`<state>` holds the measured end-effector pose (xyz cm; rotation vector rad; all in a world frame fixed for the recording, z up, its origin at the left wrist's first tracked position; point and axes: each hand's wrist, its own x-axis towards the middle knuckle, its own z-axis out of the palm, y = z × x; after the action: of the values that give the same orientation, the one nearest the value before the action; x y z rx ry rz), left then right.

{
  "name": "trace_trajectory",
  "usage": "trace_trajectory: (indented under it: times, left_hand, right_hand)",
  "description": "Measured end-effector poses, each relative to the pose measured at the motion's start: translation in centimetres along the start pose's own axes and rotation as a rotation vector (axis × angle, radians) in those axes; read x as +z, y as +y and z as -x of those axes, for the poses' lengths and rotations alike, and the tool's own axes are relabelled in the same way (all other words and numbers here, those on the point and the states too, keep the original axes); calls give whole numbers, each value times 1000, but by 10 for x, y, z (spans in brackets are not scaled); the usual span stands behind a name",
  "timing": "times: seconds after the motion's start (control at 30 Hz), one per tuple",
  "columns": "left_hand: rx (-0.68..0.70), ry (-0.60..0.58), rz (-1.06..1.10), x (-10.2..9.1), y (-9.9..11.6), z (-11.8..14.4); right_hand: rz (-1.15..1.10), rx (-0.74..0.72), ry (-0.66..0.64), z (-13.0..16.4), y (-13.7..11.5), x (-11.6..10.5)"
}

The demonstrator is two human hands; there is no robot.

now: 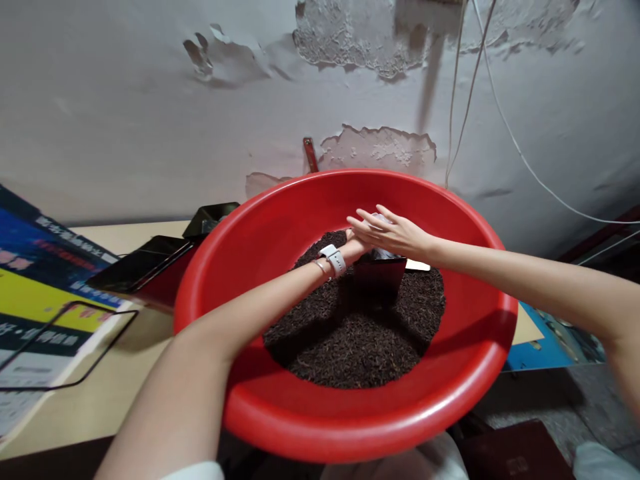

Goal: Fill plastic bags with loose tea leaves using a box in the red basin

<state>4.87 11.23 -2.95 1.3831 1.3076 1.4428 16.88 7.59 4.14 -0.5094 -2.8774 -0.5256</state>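
A large red plastic basin (370, 423) holds a bed of dark, dry leaf-like bits (355, 360) that look like loose tea. A dark box (380, 280) stands upright in them, with clear plastic film (384, 254) at its open top. My right hand (393, 232) is over the box with its fingers stretched out and apart, partly across the film. Just beneath and beside it is my left hand (354, 249), below a white wristwatch; most of its fingers are hidden behind the right hand. A pale flat piece (417, 265) lies right of the box.
Left of the basin, a dark open box (155, 267) leans on the pale table (100, 413), with another (210, 217) behind it. Printed sheets (45, 280) and a thin black wire frame (75, 383) are at far left. Cables (505, 127) hang along the peeling wall.
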Motion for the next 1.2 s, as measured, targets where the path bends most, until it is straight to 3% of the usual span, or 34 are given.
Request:
trace_trajectory:
  times: [0.17, 0.23, 0.33, 0.4, 0.5, 0.57, 0.67, 0.77, 0.9, 1.03, 1.2]
  left_hand:
    - [34, -233, -288, -13, 12, 1]
    - [63, -250, -373, -19, 16, 8]
    - [279, -191, -583, -23, 18, 30]
    - [427, -189, -673, -21, 16, 47]
    - [454, -223, -708, -17, 14, 59]
    - [435, -235, -729, -16, 14, 57]
    - [472, -278, -774, -18, 15, 47]
    - [574, -399, -834, -21, 16, 33]
    - [690, -685, -976, -15, 19, 15]
    - [686, -880, -1113, 2, 26, 2]
    - [701, -938, -1136, 15, 25, -2]
  right_hand:
    - [70, 18, -108, 0, 26, 19]
    - [46, 93, -183, -6, 31, 17]
    - [-51, 305, -299, -19, 32, 10]
    - [-210, 519, -373, -27, 33, 8]
    - [-628, 758, -520, -32, 36, 11]
    - [-841, 805, -595, -30, 41, 13]
    - [-945, 830, -626, -20, 48, 12]
    - [-1054, 952, -584, -5, 60, 4]
    - [-825, 1130, -360, 22, 79, 6]
    - [-607, 1129, -471, 46, 76, 38]
    - [-530, 1000, -485, 56, 39, 96]
